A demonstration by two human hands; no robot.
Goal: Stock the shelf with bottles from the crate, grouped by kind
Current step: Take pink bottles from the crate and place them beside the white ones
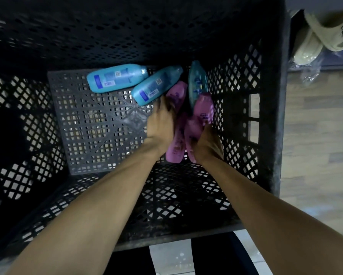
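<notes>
Four purple bottles [203, 108] lie bunched on the floor of the black crate [273, 116], against its right wall. The right hand [207, 144] curls round the one nearest that wall. The left hand [161, 124] reaches onto the purple bottle farther from the wall; whether it has closed, I cannot tell. Best to lift only purples, one per hand, gripping mid-body so they don't slip. Beyond them in the crate lie two light blue bottles [117, 78] and a teal bottle [196, 82] touching the purple ones.
</notes>
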